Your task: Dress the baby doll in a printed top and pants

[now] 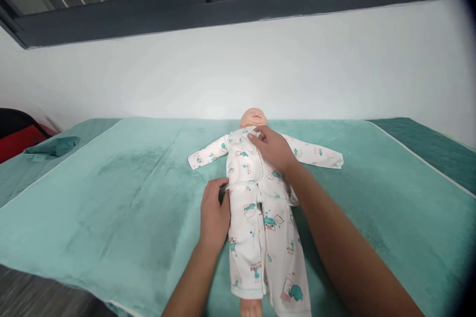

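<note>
A baby doll (254, 117) lies on its back, head toward the wall, with both sleeves stretched outward. It wears a white printed shirt (243, 161) and matching trousers (247, 237); one bare foot (251, 307) shows below a trouser leg. My right hand (273, 147) rests on the upper chest near the collar, fingers bent and thumb slightly apart from them. Beside the doll's waist, my left hand (215, 213) touches the side of the clothing near the shirt hem. Its thumb stands apart from the curved fingers, whose tips are partly hidden.
A green plush cover (122, 198) spreads under the doll, with darker green fabric (427, 143) at the right. Behind rises a white wall (186, 74) below a dark window frame (148, 15). A red and black object (22, 141) sits at the far left.
</note>
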Available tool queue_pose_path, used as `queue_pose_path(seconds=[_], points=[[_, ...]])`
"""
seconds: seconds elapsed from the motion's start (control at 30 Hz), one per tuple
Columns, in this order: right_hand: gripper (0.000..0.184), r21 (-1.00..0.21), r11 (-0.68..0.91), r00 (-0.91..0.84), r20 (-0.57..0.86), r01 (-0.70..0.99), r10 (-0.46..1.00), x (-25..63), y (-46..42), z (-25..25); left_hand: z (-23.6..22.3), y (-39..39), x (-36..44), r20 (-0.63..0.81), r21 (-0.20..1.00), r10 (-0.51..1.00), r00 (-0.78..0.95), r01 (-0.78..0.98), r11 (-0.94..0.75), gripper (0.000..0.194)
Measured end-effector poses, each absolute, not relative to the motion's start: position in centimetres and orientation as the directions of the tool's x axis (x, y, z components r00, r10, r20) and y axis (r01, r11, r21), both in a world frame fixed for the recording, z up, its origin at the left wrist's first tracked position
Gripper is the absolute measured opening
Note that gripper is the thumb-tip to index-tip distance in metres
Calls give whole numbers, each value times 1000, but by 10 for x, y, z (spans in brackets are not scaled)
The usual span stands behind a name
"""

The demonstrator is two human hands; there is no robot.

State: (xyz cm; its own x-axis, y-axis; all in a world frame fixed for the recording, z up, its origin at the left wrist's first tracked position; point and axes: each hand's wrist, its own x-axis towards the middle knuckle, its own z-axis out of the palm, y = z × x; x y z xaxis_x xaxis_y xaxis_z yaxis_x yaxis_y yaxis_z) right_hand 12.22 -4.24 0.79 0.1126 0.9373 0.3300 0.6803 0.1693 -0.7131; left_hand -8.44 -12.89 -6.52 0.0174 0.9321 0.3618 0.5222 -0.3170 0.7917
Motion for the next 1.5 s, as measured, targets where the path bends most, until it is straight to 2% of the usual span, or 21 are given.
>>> queue_pose_path(seconds=[0.1, 0.23, 0.43, 0.57, 0.63, 0.73, 0.83, 0.9, 1.0, 1.1, 1.2, 1.4, 1.5], points=[[50, -680, 73, 133, 246, 729, 960, 126, -27, 14, -65, -128, -85, 294, 827, 956, -9, 503, -250, 12], [45, -684, 39, 168, 233, 728, 958, 128, -20, 13, -61, -138, -88, 280, 838, 959, -49, 500, -219, 9], [37, -828, 142, 193, 288, 542, 938, 133, -29, 4, -61, -149, -92, 307, 833, 951, 41, 473, -289, 7], [29, -906, 213, 397, 359, 366, 845, 140, -29, 2, -52, -138, -97, 373, 842, 927, 42, 404, -357, 10], [28, -896, 187, 472, 378, 402, 796, 142, -28, 2, -40, -119, -93, 416, 848, 909, -2, 363, -387, 13], [30, -828, 80, 411, 357, 554, 839, 139, -27, 4, -14, -75, -72, 435, 860, 899, -48, 318, -400, 15], [34, -742, 3, 348, 318, 670, 882, 133, -25, 7, 9, -23, -37, 454, 842, 890, 41, 307, -443, 19], [36, -700, -32, 342, 308, 714, 888, 131, -22, 9, 17, 7, -14, 405, 867, 911, 75, 283, -409, 20], [27, -668, -64, 334, 285, 742, 898, 133, -16, 9, 17, 35, 7, 325, 892, 942, 89, 303, -336, 22], [22, -632, -69, 317, 290, 772, 903, 136, -10, 9, 14, 44, 11, 319, 868, 939, 129, 359, -344, 17], [25, -591, -108, 325, 275, 800, 905, 136, -6, 13, 12, 44, 7, 303, 843, 931, 202, 399, -361, 15], [28, -518, -191, 285, 108, 834, 952, 133, 1, 35, 9, 47, 3, 267, 900, 940, 210, 293, -321, 9], [26, -537, -192, 291, 105, 822, 951, 136, 1, 35, 5, 49, 2, 265, 912, 943, 201, 266, -313, 8]])
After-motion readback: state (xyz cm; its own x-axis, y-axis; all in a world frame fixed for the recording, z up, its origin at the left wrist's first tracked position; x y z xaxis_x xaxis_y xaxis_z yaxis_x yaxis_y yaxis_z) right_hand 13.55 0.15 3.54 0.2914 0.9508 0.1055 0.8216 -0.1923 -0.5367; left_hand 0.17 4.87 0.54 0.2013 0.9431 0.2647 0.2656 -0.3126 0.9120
